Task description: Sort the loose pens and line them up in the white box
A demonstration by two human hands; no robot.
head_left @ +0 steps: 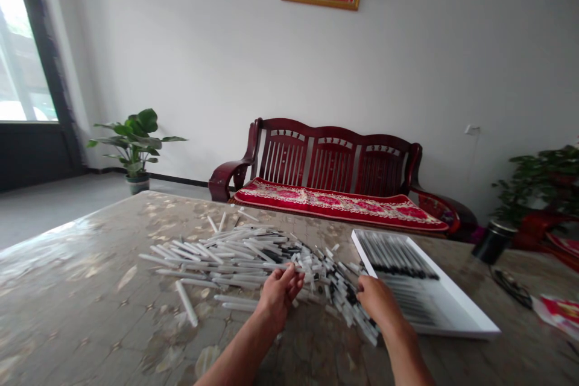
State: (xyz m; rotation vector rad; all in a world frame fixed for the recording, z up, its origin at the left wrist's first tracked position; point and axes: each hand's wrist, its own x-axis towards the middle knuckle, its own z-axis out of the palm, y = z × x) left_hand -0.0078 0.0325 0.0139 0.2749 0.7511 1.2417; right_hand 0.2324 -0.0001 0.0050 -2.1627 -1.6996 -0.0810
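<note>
My left hand (278,295) is closed in a pinch at the near edge of a heap of white pen barrels (217,256). A white pen barrel (275,265) runs up to its thumb and fingertip. To the right, my right hand (379,301) has its fingers curled together over a pile of small black and clear pen caps (346,298), beside the white tray's left wall. Whatever its fingertips grip is hidden. Inside the shallow white tray (470,313), capped pens (393,253) lie in a row at the far end, with another row nearer me.
One loose barrel (187,303) lies on the patterned tabletop (113,313) at left. A black canister (494,242), a dark cord-like item (511,288) and a red packet (561,313) are at right. A wooden bench (337,163) stands behind the table.
</note>
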